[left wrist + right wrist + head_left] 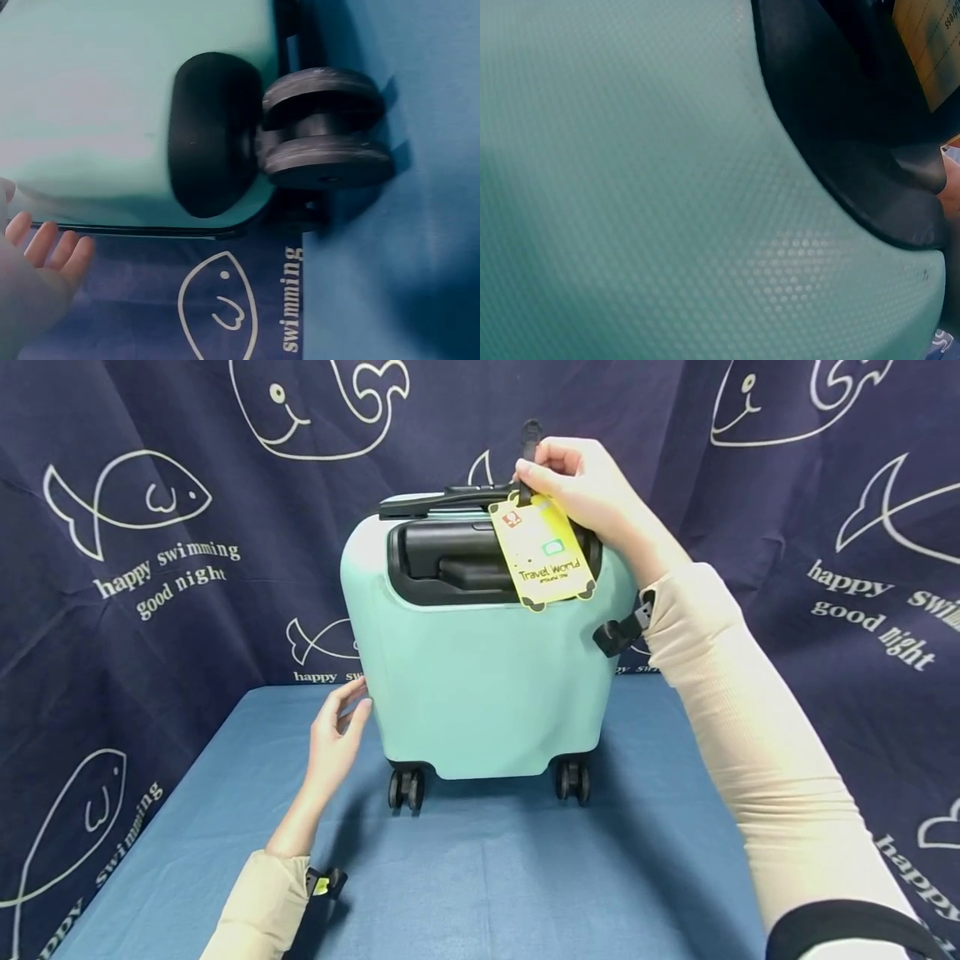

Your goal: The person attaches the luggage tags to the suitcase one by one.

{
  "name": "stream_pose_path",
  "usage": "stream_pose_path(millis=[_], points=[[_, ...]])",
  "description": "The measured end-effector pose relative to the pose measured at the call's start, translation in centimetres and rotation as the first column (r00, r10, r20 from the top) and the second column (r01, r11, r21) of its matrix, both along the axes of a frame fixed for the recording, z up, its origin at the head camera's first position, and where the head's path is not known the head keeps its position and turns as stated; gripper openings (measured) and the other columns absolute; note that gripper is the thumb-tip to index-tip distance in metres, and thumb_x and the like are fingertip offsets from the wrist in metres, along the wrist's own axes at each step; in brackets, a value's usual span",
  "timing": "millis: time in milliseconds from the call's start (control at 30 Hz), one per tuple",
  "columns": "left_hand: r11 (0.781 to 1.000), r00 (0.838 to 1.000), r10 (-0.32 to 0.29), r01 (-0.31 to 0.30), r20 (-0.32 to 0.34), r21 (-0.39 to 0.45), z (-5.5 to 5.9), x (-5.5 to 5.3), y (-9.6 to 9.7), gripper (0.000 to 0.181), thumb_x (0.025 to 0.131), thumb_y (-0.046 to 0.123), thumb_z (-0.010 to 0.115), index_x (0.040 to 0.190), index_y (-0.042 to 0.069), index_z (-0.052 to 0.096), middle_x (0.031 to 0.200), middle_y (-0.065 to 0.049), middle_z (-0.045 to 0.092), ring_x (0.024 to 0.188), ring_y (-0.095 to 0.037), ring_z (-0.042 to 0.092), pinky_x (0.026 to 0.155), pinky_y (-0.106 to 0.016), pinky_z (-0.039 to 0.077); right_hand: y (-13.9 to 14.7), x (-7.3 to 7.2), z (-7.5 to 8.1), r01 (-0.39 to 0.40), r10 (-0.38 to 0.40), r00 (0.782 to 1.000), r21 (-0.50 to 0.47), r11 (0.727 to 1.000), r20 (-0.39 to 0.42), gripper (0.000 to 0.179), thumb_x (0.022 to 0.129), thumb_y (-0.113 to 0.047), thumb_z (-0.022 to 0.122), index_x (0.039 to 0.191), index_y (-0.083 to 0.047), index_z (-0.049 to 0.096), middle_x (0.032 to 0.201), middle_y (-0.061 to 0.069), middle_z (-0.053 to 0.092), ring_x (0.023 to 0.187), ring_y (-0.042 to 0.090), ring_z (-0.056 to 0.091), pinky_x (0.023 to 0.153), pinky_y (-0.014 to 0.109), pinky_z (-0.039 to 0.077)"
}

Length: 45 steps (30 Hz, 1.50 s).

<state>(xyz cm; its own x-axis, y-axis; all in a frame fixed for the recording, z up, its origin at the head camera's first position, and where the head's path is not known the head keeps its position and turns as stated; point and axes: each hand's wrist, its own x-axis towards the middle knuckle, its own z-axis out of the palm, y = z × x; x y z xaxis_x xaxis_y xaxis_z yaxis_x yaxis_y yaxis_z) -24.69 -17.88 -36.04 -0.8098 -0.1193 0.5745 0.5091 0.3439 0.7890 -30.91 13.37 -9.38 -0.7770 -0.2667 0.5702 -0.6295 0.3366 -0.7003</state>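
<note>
A mint-green suitcase (487, 685) stands upright on its wheels, with a black handle (442, 503) across the top. My right hand (592, 485) pinches the black strap (532, 437) of a yellow luggage tag just above that handle. The tag (542, 560) hangs in front of the suitcase's black recess and reads "Travel World". Low at the suitcase's left side is my left hand (337, 731), its fingertips right at the edge and its fingers loosely bent. In the left wrist view, those fingers (60, 251) lie along the shell near a black double wheel (330, 161).
Under the suitcase spreads a blue cloth-covered table (480, 877). A dark blue curtain (180, 652) printed with white fish and whales hangs behind and at both sides. Each wrist wears a small black camera, such as the right one (622, 631) beside the suitcase.
</note>
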Motion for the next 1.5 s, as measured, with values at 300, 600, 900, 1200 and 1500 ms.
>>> stream_pose_path(millis=[300,600,900,1200,1500], points=[[1.0,0.998,0.0,0.0,-0.062,0.009,2.3,-0.4,-0.3,0.034,0.096,0.018,0.052,0.129,0.006,0.054,0.129,-0.01,0.057,0.118,-0.018,0.054,0.092,-0.014,0.044,-0.1,0.3,-0.2,0.018,-0.018,1.0,0.023,1.0,-0.007,0.026,0.091,-0.022,0.061,0.068,-0.012,0.053,0.057,-0.008,0.047,0.05,0.007,0.041,0.048,0.021,0.031],[1.0,0.995,0.027,-0.027,-0.1,-0.004,4.8,-1.1,-0.7,0.034,0.096,0.017,0.053,0.128,0.006,0.054,0.129,-0.008,0.058,0.116,-0.013,0.055,0.091,-0.013,0.044,-0.2,0.3,-0.1,0.05,-0.049,0.999,0.048,0.998,-0.024,0.029,0.091,-0.024,0.061,0.067,-0.013,0.051,0.055,-0.009,0.044,0.051,0.006,0.038,0.049,0.022,0.029],[0.999,0.994,0.045,-0.042,-0.101,0.025,7.8,-0.7,0.1,0.034,0.096,0.009,0.052,0.128,-0.001,0.052,0.129,-0.014,0.057,0.116,-0.017,0.055,0.087,-0.011,0.043,-0.3,0.6,0.3,0.149,-0.147,0.989,0.135,0.98,-0.026,0.029,0.09,-0.034,0.061,0.069,-0.018,0.052,0.056,-0.012,0.046,0.055,0.008,0.041,0.055,0.023,0.029],[0.998,0.987,0.054,-0.052,-0.149,0.018,9.1,-2.3,0.0,0.034,0.096,0.016,0.053,0.128,0.005,0.054,0.128,-0.009,0.058,0.116,-0.01,0.056,0.094,-0.018,0.044,-0.2,1.0,0.1,0.172,-0.168,0.985,0.153,0.973,-0.036,0.029,0.09,-0.036,0.06,0.069,-0.018,0.053,0.057,-0.011,0.046,0.057,0.009,0.043,0.055,0.023,0.031],[0.997,0.978,0.076,-0.074,-0.192,0.017,11.5,-2.8,0.1,0.033,0.095,0.016,0.053,0.126,0.005,0.055,0.127,-0.009,0.058,0.113,-0.01,0.057,0.091,-0.018,0.046,-0.2,0.8,0.2,0.116,-0.114,0.993,0.084,0.99,-0.027,0.028,0.091,-0.029,0.062,0.067,-0.015,0.052,0.058,-0.01,0.048,0.056,0.009,0.042,0.053,0.022,0.03]])
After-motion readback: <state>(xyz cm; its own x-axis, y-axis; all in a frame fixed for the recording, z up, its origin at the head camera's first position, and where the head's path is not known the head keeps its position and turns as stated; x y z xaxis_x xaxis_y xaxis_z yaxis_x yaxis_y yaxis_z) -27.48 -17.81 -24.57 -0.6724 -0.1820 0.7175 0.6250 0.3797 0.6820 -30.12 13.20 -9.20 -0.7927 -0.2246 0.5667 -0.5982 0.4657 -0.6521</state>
